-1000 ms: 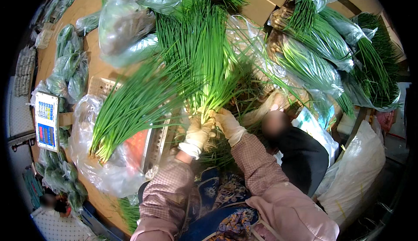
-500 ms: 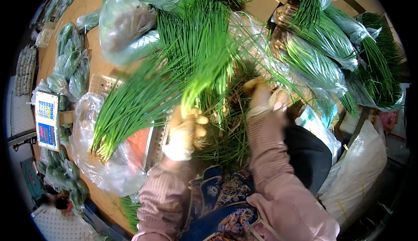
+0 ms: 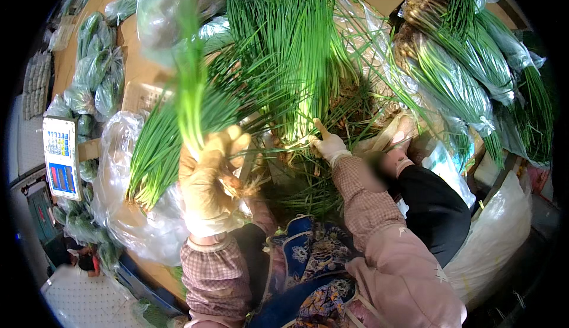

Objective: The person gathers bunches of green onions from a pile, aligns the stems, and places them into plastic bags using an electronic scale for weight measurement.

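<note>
My left hand (image 3: 210, 171), in a cream glove, is closed around a small bunch of scallions (image 3: 191, 106). Their leaves point up, blurred by motion, and the roots show below my fingers. My right hand (image 3: 331, 145), gloved too, reaches to the pale lower ends of a big scallion pile (image 3: 284, 61). Its index finger is stretched out and touches the stems; the other fingers are partly hidden. Left of my left hand, a laid-down bundle of scallions (image 3: 155, 156) rests on a clear plastic bag (image 3: 118, 209).
A digital scale (image 3: 61, 159) stands at the left, near bagged green vegetables (image 3: 95, 70). Several bagged scallion bundles (image 3: 450, 70) lie at the right. Loose leaves (image 3: 305, 192) litter the space before my lap. A black-clad leg (image 3: 438, 209) is beside my right forearm.
My left hand has moved left and up with its scallions, whose leaves now stand more upright. My right hand has shifted left to the pile's stem ends. The whole view has shifted slightly.
</note>
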Tool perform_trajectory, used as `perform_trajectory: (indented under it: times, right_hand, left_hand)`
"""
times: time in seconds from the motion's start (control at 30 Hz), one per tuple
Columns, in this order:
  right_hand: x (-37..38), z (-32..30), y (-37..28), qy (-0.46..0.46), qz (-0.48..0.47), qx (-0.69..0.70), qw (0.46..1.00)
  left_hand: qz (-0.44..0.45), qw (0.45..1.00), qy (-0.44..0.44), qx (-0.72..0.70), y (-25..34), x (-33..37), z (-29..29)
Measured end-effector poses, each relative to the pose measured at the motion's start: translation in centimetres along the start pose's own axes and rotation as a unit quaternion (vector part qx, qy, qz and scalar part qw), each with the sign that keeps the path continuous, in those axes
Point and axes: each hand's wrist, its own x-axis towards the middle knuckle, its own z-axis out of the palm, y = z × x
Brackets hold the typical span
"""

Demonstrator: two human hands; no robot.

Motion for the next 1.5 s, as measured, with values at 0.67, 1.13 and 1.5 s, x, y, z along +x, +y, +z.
perform_trajectory:
  times: [0.67, 1.13, 1.5]
  right_hand:
    - [-8.2, -5.4, -9.7, -0.001, -0.413, 0.582, 0.701]
    - [-3.0, 2.9, -3.2, 0.062, -0.017, -0.118, 0.991]
    - [-7.7, 4.1, -5.7, -0.066, -0.182, 0.298, 0.935]
  left_hand:
    - [-0.175, 0.961, -0.046, 0.211, -3.1, 0.9, -0.5]
    - [-0.06, 0.936, -0.186, -0.292, 2.5, 0.1, -2.9]
    - [-0.056, 0.921, -0.229, -0.309, 2.7, -1.2, -1.8]
